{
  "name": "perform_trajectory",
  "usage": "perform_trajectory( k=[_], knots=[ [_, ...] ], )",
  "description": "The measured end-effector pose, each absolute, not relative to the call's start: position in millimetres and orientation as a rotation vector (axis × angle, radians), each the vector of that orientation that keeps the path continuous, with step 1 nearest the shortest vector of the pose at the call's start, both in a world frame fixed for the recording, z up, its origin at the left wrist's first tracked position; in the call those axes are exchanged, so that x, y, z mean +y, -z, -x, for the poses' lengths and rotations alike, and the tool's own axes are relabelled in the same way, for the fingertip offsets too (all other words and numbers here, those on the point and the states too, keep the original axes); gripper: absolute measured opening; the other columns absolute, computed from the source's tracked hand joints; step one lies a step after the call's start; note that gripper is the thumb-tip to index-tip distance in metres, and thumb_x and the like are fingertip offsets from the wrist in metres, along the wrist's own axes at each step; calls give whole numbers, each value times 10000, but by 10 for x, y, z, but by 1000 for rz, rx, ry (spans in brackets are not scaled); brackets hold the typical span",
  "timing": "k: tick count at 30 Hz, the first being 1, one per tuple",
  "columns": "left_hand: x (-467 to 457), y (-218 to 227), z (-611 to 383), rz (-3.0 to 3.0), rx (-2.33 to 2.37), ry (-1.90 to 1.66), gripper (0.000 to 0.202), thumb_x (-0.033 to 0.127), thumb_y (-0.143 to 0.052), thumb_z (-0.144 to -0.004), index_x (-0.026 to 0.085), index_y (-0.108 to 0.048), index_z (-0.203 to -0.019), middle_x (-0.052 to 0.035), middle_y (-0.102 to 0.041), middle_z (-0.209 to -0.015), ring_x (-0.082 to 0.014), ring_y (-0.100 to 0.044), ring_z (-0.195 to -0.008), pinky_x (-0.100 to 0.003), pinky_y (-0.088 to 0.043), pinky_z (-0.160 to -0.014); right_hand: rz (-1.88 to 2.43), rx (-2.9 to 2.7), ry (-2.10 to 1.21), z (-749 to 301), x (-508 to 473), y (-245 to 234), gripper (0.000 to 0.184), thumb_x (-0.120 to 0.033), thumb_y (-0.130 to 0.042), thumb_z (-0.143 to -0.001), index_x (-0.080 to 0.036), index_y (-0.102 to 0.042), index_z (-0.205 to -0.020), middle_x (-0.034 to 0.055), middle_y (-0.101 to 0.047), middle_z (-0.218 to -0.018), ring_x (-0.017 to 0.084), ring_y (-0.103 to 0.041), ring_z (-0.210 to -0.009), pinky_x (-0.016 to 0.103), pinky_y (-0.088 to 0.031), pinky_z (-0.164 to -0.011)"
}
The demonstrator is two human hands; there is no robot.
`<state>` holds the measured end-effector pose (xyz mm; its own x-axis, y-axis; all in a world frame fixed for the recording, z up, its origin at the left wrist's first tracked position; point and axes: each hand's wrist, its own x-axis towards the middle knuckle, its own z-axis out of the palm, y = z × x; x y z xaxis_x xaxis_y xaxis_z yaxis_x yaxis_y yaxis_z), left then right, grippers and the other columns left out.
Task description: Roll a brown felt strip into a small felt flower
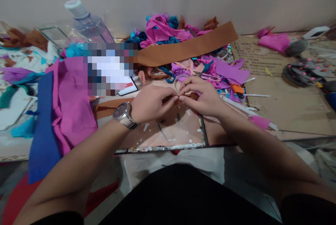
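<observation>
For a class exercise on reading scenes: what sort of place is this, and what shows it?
Probably a craft workspace, perhaps for fabric or paper. The clues: crumpled coloured scraps, a long brown strip across them, and the left hand and right hand, fingertips close, over a littered table.

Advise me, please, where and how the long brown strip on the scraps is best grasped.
Perhaps pinch the brown strip by its right end, coming from the right: that broad, uncovered end juts beyond the pink scraps.
</observation>
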<state>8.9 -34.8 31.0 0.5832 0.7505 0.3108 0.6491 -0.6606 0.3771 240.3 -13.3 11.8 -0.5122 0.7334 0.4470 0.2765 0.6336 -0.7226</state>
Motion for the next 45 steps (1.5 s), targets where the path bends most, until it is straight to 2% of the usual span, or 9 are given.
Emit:
perform_trajectory(
  k=[7, 13, 16, 21, 27, 32, 36, 41, 45],
  knots=[
    [-349, -316, -100, -2578, 1131, -618, 219, 301, -583, -1006, 218, -784, -977, -15, -788, -800, -156, -653, -655, -302, -377, -634, 757, -2130, -816, -2381, -159, -121, 93, -144, -644, -901, -210, -688, -853, 64, -656, -1015, 211, -650, -970, 361, -523, -856],
    [-307, -394, -38, -2419, 1113, -547, 270, 330, -567, -1020, 198, -772, -904, -6, -743, -748, -136, -628, -652, -275, -399, -654, 808, -2090, -948, -2424, -85, -83, 68, -240, -718, -908, -207, -752, -860, 39, -687, -919, 189, -648, -900, 342, -513, -843],
    [-294, -408, -17, -2365, 1076, -472, 280, 351, -561, -1019, 184, -754, -904, -12, -730, -764, -138, -622, -671, -271, -412, -665, 882, -2173, -1010, -2454, -72, -91, 96, -268, -726, -901, -203, -784, -863, 27, -710, -841, 176, -638, -816, 318, -491, -753],
    [-304, -359, -20, -2243, 996, -450, 277, 443, -690, -927, 185, -686, -1026, -36, -750, -910, -178, -669, -788, -278, -470, -716, 973, -2112, -1226, -2424, -133, -153, 132, -276, -690, -898, -175, -765, -860, -16, -695, -714, 115, -576, -633, 252, -426, -607],
    [-356, -280, -54, -1888, 954, -541, 602, 290, -768, -823, 248, -437, -1324, -44, -784, -1012, -200, -733, -863, -301, -527, -780, 1087, -1963, -1428, -2366, -201, -233, 154, -291, -702, -882, -147, -751, -863, -33, -629, -662, 81, -509, -549, 228, -385, -541],
    [-389, -322, -76, -1871, 1015, -509, 757, 293, -797, -787, 248, -425, -1444, -86, -774, -1089, -221, -748, -892, -315, -535, -776, 1090, -1968, -1360, -2362, -185, -233, 150, -288, -706, -878, -146, -750, -860, -11, -663, -705, 91, -550, -581, 228, -415, -553],
    [-399, -371, -62, -1956, 1057, -474, 783, 267, -763, -797, 238, -434, -1507, -62, -771, -1007, -200, -719, -819, -302, -513, -756, 1100, -1945, -1360, -2362, -186, -224, 142, -291, -723, -875, -154, -746, -848, -10, -668, -691, 90, -563, -550, 220, -421, -505],
    [-372, -432, -18, -2128, 1074, -391, 805, 246, -708, -811, 238, -417, -1562, 31, -684, -773, -159, -616, -647, -268, -438, -670, 1180, -1807, -1603, -2345, -237, -262, 144, -321, -691, -913, -179, -709, -898, -73, -548, -534, 86, -500, -365, 211, -340, -356],
    [-330, -458, 29, -2256, 1066, -299, 800, 232, -705, -781, 257, -460, -1541, 22, -693, -839, -172, -646, -707, -275, -447, -705, 1173, -1844, -1598, -2345, -231, -260, 131, -306, -694, -908, -176, -702, -891, -67, -575, -557, 84, -515, -372, 210, -362, -369]
  ],
)
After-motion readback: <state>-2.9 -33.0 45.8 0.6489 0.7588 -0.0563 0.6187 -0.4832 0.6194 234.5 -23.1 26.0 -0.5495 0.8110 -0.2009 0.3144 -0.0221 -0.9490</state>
